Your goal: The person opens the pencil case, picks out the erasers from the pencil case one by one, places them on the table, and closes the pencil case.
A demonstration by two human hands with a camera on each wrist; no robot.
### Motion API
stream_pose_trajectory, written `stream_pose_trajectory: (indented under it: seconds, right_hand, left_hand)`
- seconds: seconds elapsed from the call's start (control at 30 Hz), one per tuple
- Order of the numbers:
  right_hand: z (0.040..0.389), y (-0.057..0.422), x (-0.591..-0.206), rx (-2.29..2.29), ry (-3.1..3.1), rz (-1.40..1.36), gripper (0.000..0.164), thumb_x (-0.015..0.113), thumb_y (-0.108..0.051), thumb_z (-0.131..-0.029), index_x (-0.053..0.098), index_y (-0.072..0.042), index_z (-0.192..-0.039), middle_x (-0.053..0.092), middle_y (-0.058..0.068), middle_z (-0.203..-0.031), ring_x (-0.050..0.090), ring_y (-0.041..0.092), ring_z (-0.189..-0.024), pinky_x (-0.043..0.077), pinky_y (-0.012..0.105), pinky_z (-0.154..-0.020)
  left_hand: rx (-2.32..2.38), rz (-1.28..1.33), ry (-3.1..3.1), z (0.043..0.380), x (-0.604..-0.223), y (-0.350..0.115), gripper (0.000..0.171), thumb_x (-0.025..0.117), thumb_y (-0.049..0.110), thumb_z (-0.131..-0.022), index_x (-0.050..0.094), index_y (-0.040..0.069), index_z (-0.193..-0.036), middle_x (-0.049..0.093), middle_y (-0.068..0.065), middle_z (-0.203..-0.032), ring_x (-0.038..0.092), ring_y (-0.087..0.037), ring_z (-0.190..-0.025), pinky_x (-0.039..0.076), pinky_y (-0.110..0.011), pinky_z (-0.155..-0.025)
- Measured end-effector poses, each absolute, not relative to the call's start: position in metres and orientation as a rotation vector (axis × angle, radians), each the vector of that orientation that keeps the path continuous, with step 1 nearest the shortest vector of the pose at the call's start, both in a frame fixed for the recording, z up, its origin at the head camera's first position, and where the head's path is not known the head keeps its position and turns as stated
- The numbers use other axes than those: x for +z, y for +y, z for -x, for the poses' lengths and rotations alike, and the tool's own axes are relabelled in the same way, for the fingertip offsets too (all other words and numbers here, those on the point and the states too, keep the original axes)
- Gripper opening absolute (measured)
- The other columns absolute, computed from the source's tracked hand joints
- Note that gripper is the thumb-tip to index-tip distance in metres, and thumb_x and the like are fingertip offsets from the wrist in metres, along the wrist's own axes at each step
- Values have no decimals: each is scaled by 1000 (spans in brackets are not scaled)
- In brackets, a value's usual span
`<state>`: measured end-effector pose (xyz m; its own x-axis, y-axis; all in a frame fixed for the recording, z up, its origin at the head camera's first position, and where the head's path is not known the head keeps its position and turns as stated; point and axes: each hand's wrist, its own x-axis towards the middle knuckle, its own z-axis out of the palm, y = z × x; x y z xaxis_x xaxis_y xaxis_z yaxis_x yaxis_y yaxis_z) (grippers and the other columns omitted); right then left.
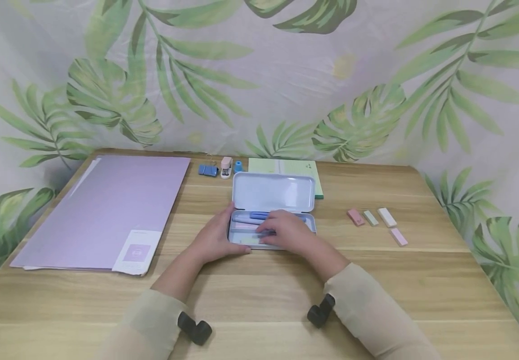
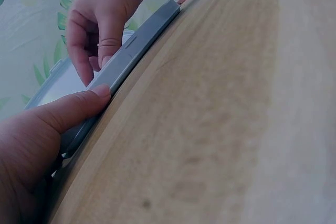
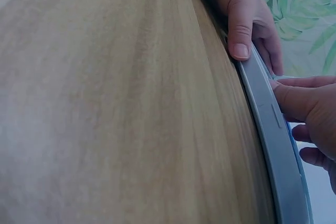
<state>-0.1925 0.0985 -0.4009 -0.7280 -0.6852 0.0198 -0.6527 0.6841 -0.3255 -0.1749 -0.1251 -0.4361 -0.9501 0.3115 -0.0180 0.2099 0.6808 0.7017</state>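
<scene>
A light-blue tin pencil case (image 1: pixel 311 226) lies on the table with its lid (image 1: pixel 273 192) standing raised at the back. In its rear part are blue pens (image 1: pixel 246 219), and a pinkish strip (image 1: pixel 246 226) lies in front of them. My left hand (image 1: pixel 216 236) grips the left end, thumb along the front wall, fingers by the back left corner. My right hand (image 1: pixel 288 231) reaches over the case with bent fingers, tips down inside the front compartment. In the left wrist view, the front wall hides those fingertips, so I cannot tell whether they hold anything.
Right of the case lie a dark pink eraser (image 1: pixel 356 217), a green one (image 1: pixel 370 218), a white one (image 1: pixel 387 217) and a light pink one (image 1: pixel 398 237). Behind are a green notebook (image 1: pixel 319 181), stapler (image 1: pixel 226 167), blue clip (image 1: pixel 208 170) and blue sharpener (image 1: pixel 238 166). A purple folder (image 1: pixel 111 210) lies left.
</scene>
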Motion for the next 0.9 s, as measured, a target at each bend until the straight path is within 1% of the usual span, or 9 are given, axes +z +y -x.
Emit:
stream_pose_trajectory:
  seconds: [0.1, 0.33, 0.53, 0.7, 0.8, 0.9]
  right_hand:
    - [194, 96, -402, -441, 2793, 1114, 20, 74, -28, -87, 77, -20, -106, 68, -5, -97, 60, 11, -92, 51, 29, -86]
    - [194, 92, -401, -425, 2785, 1160, 17, 71, -24, -90, 77, -19, -106, 68, -2, -100, 60, 14, -94, 51, 31, -88]
    - [196, 89, -401, -384, 2763, 1142, 21, 75, -27, -87, 76, -21, -107, 66, -4, -100, 57, 11, -92, 50, 29, -87]
    - [200, 84, -400, -409, 2733, 1063, 20, 77, -28, -85, 76, -19, -103, 65, -4, -100, 56, 11, -92, 50, 30, -90]
    - [202, 85, -399, -514, 2698, 992, 18, 77, -27, -85, 75, -18, -101, 64, -5, -97, 55, 11, -89, 49, 29, -86]
    - [202, 92, -396, -645, 2697, 925, 18, 76, -26, -84, 74, -17, -99, 62, -6, -89, 52, 10, -83, 47, 26, -79]
  left_hand:
    - [1124, -432, 2758, 175, -436, -125, 125, 88, 49, -64, 15, 5, -156, 34, -19, -156, 37, -36, -141, 33, -52, -116]
    - [1112, -426, 2752, 175, -436, -125, 124, 87, 50, -65, 16, 3, -156, 33, -21, -156, 36, -37, -142, 32, -53, -116]
    - [1127, -423, 2745, 175, -435, -126, 124, 87, 49, -65, 15, 5, -156, 34, -19, -156, 37, -36, -141, 32, -53, -116]
    - [1135, -418, 2744, 174, -436, -126, 125, 87, 49, -65, 14, 5, -157, 33, -19, -157, 36, -36, -141, 32, -53, -116]
    - [1124, -419, 2753, 174, -437, -125, 125, 87, 50, -65, 15, 4, -156, 33, -20, -156, 37, -37, -141, 33, -53, -116]
    - [1119, -416, 2762, 175, -437, -125, 125, 87, 50, -64, 15, 4, -156, 34, -20, -156, 37, -37, -141, 33, -52, -116]
